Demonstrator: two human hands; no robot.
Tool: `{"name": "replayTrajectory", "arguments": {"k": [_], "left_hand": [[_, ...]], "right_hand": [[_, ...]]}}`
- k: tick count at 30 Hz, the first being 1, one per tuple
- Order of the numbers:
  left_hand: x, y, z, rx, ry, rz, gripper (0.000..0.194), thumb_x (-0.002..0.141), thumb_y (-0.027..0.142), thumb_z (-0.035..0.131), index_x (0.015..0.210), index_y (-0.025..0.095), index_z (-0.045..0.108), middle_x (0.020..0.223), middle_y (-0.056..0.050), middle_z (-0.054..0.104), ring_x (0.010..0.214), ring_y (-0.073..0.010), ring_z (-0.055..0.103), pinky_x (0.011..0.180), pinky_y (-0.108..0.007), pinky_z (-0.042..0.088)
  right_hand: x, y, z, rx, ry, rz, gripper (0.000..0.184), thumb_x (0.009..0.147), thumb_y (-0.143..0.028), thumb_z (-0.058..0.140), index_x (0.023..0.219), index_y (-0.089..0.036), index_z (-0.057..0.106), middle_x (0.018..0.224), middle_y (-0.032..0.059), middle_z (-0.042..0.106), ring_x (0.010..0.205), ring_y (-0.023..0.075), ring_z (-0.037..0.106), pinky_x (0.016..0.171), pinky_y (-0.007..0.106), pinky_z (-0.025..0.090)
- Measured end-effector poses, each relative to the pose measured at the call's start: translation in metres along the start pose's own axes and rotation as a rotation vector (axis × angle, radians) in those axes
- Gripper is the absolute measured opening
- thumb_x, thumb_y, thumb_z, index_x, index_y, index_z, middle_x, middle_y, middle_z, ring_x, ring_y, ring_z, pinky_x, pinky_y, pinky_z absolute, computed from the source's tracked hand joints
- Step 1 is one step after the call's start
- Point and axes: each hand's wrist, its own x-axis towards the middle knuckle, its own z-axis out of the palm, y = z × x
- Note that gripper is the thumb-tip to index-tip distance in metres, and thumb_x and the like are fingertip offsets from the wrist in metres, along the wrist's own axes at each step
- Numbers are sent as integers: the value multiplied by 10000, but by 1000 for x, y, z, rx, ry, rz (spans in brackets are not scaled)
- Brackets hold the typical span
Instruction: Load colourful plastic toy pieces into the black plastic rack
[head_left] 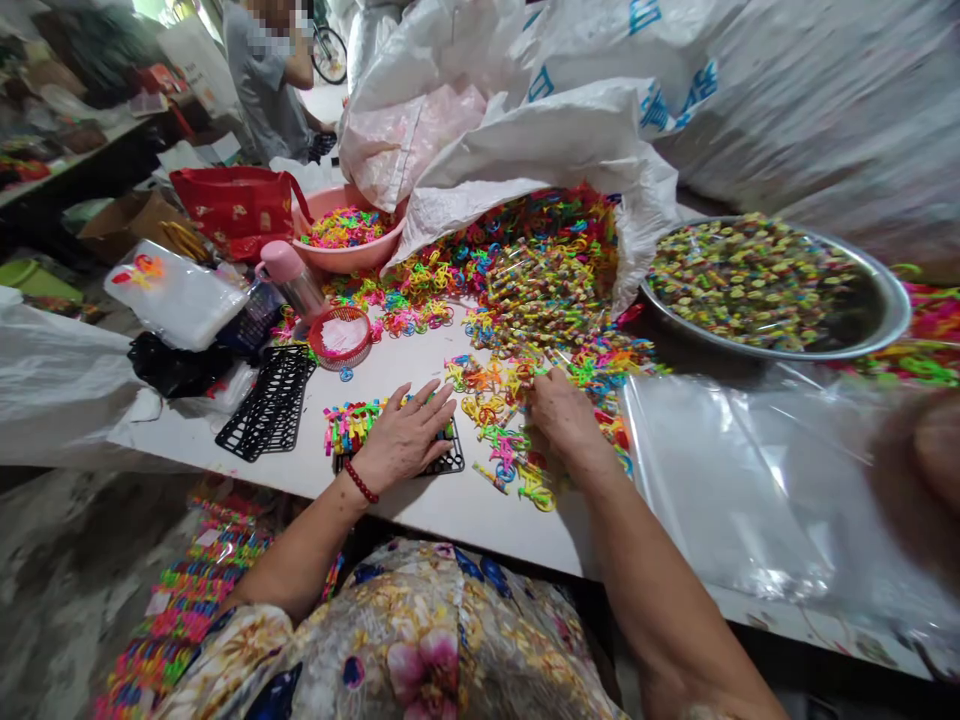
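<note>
My left hand (405, 435), with a red bead bracelet (361, 482) at its wrist, lies flat with fingers spread over a black plastic grid tray (452, 458). Rows of small coloured plastic pieces (351, 425) stand in the tray's left part, and the hand hides much of the rest. My right hand (564, 412) is closed, its fingers curled down among loose coloured plastic pieces (491, 405); what they grip is hidden. Beyond it, a heap of small clear-wrapped pieces (536, 290) spills from the mouth of a white woven sack (525, 150).
Stacked black grid trays (270, 405), a red basket (341, 338) and a pink-lidded flask (289, 275) stand left. A pink basin (349, 250) is behind them. On the right are a metal basin (892, 310) and clear plastic bags (735, 490). Another person (262, 80) sits far back.
</note>
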Motion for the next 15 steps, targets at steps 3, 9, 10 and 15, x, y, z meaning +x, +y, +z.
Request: {"name": "replayTrajectory", "arguments": {"k": [3,9,10,15], "left_hand": [[0,0,0,-5,5,7,545,992,471,409,1454,183,424,1596,-97,341,1490,-247,281,1190,-511,232],[0,-1,0,-16,10,12,589,971,460,460,1485,181,381,1580,-117,369,1484,-238,298,1204,-501,218],[0,-1,0,-17,11,12,599,970,457,463,1493,180,369,1578,-118,372,1485,-238,297,1204,-499,218],[0,-1,-3,-33,-9,9,643,988,449,415,1536,142,274,1594,-115,340,1495,-219,273,1211,-475,205]], "right_hand": [[-5,-5,1,89,108,21,210,937,-156,421,1008,-117,615,968,145,614,836,232,562,743,328,414],[-14,-31,-2,548,156,-14,281,949,-231,393,1157,-163,569,1010,116,679,888,222,614,803,321,454],[-15,-37,0,632,152,-28,288,929,-234,416,1165,-169,567,1019,108,682,892,216,620,808,320,462],[-20,-65,20,1023,-22,-98,191,882,-342,490,925,-199,608,819,29,650,749,176,586,675,275,474]]}}
